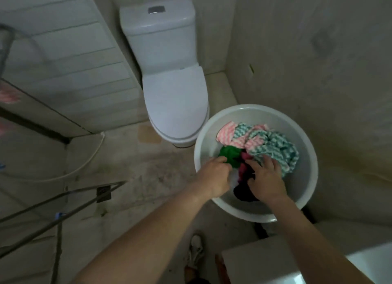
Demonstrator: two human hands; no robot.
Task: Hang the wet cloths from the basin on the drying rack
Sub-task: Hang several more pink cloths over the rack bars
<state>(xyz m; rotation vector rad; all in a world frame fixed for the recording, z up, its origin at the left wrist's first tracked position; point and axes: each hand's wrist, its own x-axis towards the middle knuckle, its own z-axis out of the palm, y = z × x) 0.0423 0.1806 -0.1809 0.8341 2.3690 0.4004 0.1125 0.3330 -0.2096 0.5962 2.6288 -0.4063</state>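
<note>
Fig. Both hands in the basin [305, 135], just beside the toilet [176, 101]. Your left hand [214, 175] curls its fingers round the green cloth [230, 156] at the near-left edge of the pile. Your right hand [265, 177] lies with fingers spread on the dark red cloth [244, 163], touching the teal striped cloth [275, 148]. The cloths look tangled: a quick pull on the green one would likely drag its neighbours over the rim onto the floor [148, 177], and drips could make it slippery. The drying rack [70, 198] stands well apart, to your left.
</note>
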